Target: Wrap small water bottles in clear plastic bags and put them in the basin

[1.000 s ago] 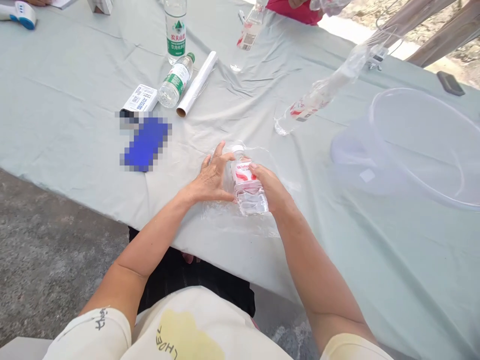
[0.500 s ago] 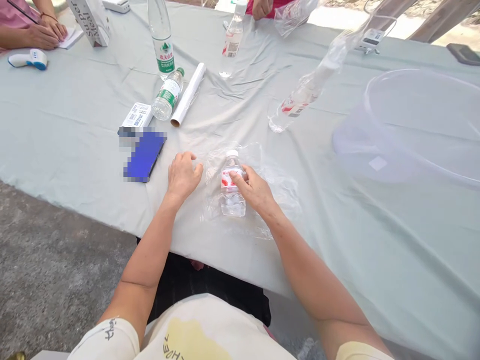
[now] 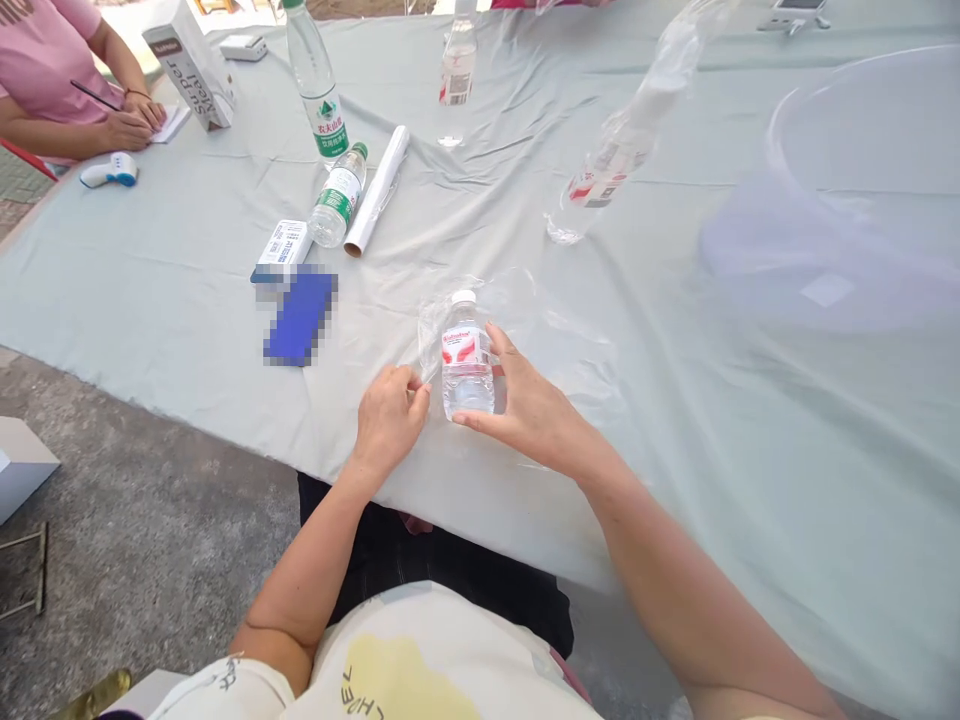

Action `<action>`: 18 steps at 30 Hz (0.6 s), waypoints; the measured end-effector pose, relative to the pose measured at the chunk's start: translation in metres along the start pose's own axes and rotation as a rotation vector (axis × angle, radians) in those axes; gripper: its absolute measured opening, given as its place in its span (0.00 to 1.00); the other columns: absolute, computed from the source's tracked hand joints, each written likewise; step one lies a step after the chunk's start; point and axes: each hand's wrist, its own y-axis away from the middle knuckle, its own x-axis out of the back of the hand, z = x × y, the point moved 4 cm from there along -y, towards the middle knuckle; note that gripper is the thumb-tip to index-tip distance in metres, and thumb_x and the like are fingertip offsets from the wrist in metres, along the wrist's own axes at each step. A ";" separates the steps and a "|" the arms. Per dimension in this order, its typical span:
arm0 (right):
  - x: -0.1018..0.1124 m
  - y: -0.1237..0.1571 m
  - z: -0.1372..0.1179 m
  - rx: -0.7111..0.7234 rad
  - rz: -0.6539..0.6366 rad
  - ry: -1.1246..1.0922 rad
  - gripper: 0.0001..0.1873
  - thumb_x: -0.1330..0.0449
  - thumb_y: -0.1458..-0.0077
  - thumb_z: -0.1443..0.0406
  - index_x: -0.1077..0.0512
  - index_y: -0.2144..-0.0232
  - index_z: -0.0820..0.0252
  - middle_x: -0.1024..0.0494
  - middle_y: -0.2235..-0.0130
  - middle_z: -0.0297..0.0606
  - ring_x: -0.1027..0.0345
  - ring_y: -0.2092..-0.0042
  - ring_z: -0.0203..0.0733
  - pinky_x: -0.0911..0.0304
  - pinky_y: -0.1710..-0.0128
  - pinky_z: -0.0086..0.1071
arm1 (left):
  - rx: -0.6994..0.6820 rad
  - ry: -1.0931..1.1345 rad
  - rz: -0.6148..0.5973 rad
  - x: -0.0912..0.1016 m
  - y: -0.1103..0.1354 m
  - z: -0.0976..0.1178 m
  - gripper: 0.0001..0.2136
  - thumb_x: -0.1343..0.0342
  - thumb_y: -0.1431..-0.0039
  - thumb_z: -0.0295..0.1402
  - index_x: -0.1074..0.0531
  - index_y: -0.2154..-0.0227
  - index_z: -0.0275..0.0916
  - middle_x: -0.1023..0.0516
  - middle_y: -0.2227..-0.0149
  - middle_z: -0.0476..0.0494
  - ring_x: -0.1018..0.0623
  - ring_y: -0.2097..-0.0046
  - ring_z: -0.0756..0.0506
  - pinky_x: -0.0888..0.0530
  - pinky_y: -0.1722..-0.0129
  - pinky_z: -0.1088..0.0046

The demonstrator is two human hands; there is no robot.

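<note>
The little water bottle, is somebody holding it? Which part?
Yes. The right hand holds the small bottle upright by its lower side. The left hand pinches the edge of the clear plastic wrap beside it.

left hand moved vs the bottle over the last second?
Yes. The left hand drew back toward the near table edge: earlier its fingers lay against the small bottle; now it pinches the clear plastic film beside the bottle's base.
</note>
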 end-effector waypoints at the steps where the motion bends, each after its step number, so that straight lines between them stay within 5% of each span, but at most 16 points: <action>1: 0.000 0.003 0.001 0.024 -0.032 0.021 0.60 0.34 0.50 0.50 0.67 0.27 0.44 0.46 0.30 0.43 0.45 0.33 0.61 0.38 0.42 0.55 | 0.013 0.094 -0.002 0.000 0.001 0.001 0.07 0.48 0.37 0.31 0.35 0.72 0.40 0.28 0.69 0.49 0.27 0.66 0.48 0.32 0.66 0.72; 6: -0.002 0.009 0.008 0.099 -0.061 0.073 0.53 0.38 0.45 0.56 0.66 0.27 0.43 0.47 0.29 0.41 0.44 0.33 0.59 0.33 0.45 0.50 | 0.034 0.330 -0.006 -0.008 0.007 0.016 0.08 0.50 0.34 0.35 0.34 0.69 0.41 0.28 0.71 0.51 0.29 0.72 0.51 0.31 0.70 0.74; 10: 0.006 0.012 0.018 0.110 -0.038 0.139 0.51 0.39 0.44 0.53 0.62 0.27 0.48 0.42 0.31 0.44 0.43 0.34 0.59 0.33 0.46 0.51 | -0.171 0.218 0.116 -0.019 0.020 0.039 0.04 0.45 0.37 0.33 0.30 0.62 0.41 0.26 0.56 0.43 0.25 0.63 0.49 0.26 0.65 0.73; 13: 0.031 0.013 0.023 0.125 -0.076 0.223 0.44 0.38 0.45 0.52 0.47 0.30 0.51 0.37 0.34 0.45 0.37 0.38 0.62 0.33 0.47 0.52 | -0.343 0.058 0.145 -0.033 0.031 0.054 0.10 0.43 0.37 0.34 0.30 0.54 0.41 0.29 0.47 0.37 0.22 0.55 0.44 0.22 0.61 0.68; 18: 0.069 -0.007 -0.011 0.382 0.218 0.298 0.23 0.50 0.34 0.60 0.30 0.40 0.50 0.28 0.42 0.41 0.31 0.46 0.51 0.35 0.49 0.45 | -0.446 -0.166 0.184 -0.049 0.038 0.065 0.14 0.48 0.35 0.33 0.33 0.48 0.40 0.30 0.43 0.31 0.22 0.51 0.40 0.21 0.59 0.63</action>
